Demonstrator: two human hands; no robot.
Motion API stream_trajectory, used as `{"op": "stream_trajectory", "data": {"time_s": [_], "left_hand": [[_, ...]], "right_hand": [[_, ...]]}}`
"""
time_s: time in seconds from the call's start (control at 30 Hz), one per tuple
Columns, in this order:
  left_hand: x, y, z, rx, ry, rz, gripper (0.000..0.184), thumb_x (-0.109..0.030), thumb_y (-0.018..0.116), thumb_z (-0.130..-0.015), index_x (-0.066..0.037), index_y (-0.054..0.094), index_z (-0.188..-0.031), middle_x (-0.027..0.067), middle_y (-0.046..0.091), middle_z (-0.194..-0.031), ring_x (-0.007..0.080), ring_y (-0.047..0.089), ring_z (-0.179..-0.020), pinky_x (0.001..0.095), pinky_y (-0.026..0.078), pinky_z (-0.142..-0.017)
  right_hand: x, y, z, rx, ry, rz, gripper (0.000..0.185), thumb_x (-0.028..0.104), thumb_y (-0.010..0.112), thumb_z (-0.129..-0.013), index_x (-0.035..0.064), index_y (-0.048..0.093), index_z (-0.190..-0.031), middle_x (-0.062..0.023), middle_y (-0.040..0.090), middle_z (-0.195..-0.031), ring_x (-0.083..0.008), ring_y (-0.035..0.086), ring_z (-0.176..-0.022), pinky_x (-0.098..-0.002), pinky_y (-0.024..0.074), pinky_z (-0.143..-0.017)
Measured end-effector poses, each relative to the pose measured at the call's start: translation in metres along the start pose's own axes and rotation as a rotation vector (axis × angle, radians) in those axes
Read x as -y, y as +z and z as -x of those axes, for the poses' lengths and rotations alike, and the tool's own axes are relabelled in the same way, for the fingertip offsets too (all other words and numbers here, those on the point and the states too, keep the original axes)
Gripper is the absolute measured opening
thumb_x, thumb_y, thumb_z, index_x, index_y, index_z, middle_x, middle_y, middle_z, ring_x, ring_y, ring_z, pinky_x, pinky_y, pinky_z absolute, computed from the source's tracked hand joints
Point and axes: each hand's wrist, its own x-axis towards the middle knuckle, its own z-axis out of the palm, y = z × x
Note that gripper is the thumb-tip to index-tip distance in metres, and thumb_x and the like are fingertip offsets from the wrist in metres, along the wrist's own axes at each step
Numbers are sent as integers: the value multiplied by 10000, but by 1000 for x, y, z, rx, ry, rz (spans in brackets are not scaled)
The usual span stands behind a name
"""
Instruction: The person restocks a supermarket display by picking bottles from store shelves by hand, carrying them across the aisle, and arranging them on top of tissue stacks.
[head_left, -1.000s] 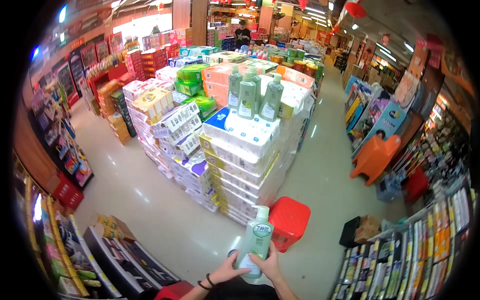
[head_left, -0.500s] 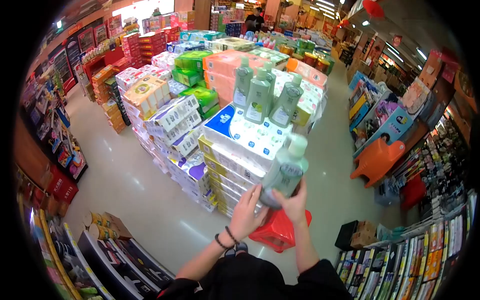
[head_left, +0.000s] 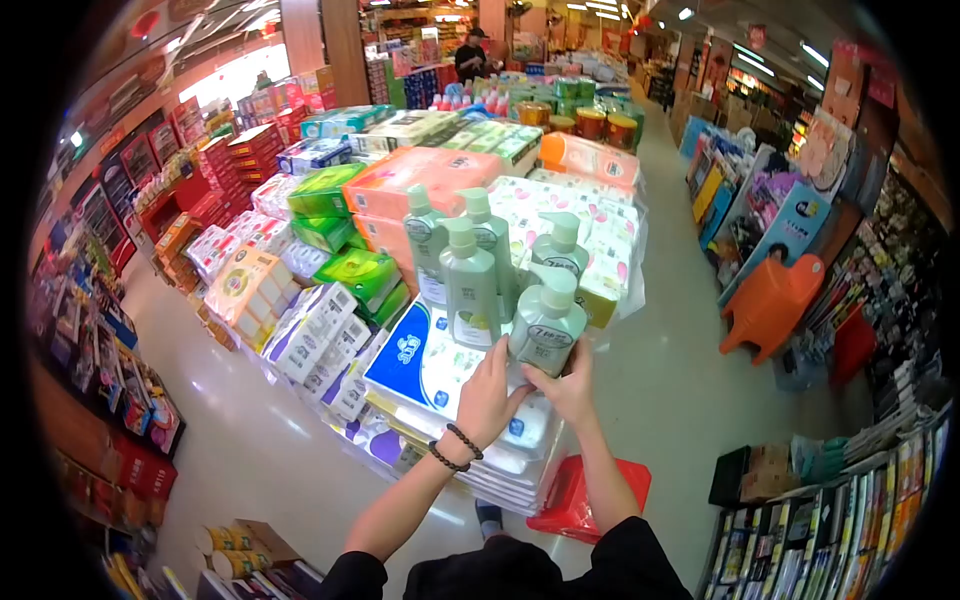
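Observation:
A pale green pump bottle (head_left: 548, 328) is between my two hands at the front right of a stack of white and blue tissue packs (head_left: 450, 365). My right hand (head_left: 567, 388) grips its lower right side, thumb across the front. My left hand (head_left: 488, 398), with dark beads at the wrist, rests its fingers against the bottle's left side. Several matching pump bottles stand upright just behind, among them a front one (head_left: 468, 290) and one at the right (head_left: 558, 243). Whether the held bottle's base touches the packs is hidden by my hands.
A red plastic stool (head_left: 600, 500) stands on the floor beside the stack. Orange tissue packs (head_left: 420, 180) and green packs (head_left: 362, 275) lie behind and left. An orange chair (head_left: 770, 305) is across the aisle at right. A person (head_left: 470, 55) stands far back.
Both hands have carried the pump bottle from in front of the stack up to its top, beside the other bottles. My view has shifted closer to the stack.

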Motion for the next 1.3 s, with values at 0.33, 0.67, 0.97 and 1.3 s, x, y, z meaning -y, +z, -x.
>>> {"op": "stream_trajectory", "data": {"time_s": [0.33,0.67,0.97,1.3], "left_hand": [[20,7,-14,-43,-20,18,772,-187,836,-761,5,453,-1403,195,613,-1187,382,626,-1044,427,547,-807],[38,-3,-28,62,32,72,685,-127,735,-833,20,425,-1427,184,556,-1271,366,582,-1121,423,551,-859],[70,-6,2,103,143,163,595,-17,593,-855,90,413,-1412,266,532,-1354,396,565,-1170,430,481,-1011],[65,-28,26,75,151,238,466,-31,661,-858,39,547,-1304,217,601,-1297,381,590,-1165,423,505,-976]], "right_hand": [[-28,-17,23,26,107,485,639,133,841,-781,-19,502,-1300,-188,601,-1191,-321,602,-1123,-413,472,-965],[-18,-9,13,2,155,760,486,149,829,-804,-19,587,-1191,-197,653,-1112,-333,645,-1028,-409,501,-894],[-41,-8,22,-92,199,724,472,105,814,-798,-20,587,-1192,-164,676,-1131,-272,638,-1071,-387,485,-954],[-30,4,42,-158,70,729,724,83,764,-833,-24,404,-1452,-206,555,-1345,-303,561,-1225,-414,440,-1052]]}}
